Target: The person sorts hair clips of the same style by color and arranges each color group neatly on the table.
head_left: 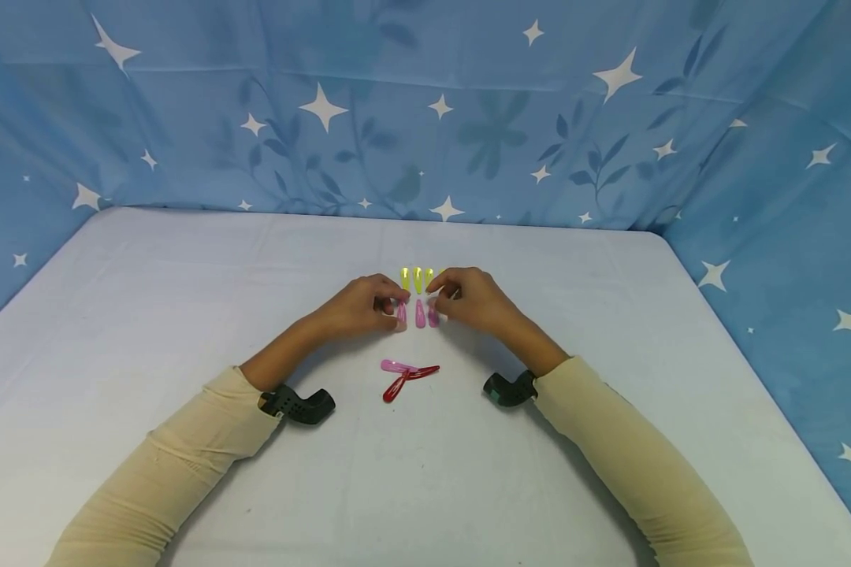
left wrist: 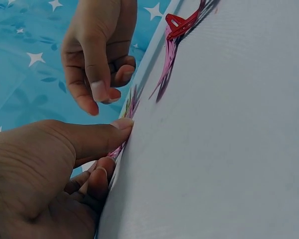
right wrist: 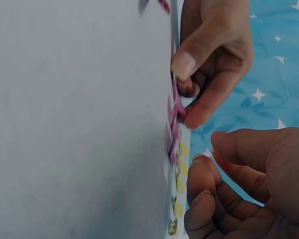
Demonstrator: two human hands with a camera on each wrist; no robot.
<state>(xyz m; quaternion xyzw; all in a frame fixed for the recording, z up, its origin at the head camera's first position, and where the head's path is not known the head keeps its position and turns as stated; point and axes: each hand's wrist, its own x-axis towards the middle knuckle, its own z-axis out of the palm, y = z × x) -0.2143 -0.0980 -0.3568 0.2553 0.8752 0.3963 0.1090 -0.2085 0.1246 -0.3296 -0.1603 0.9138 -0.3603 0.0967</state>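
My left hand (head_left: 362,307) holds a pink snap hair clip (head_left: 401,313) between thumb and fingertips, at the left end of a row of pink clips. Beside it lie a middle pink clip (head_left: 420,313) and a right-hand pink clip (head_left: 433,316). My right hand (head_left: 473,299) hovers by the right-hand one; in the right wrist view, its thumb and fingers (right wrist: 202,179) stand apart with nothing between them. Just beyond the pink row is a row of several yellow hair clips (head_left: 418,279), partly covered by the right hand.
Nearer the body, a loose pink clip (head_left: 395,366) lies against two red clips, one pointing right (head_left: 425,372) and one slanting down-left (head_left: 395,387). All lie on a white-covered table (head_left: 184,268). A blue star-patterned curtain (head_left: 397,142) hangs behind and at the sides.
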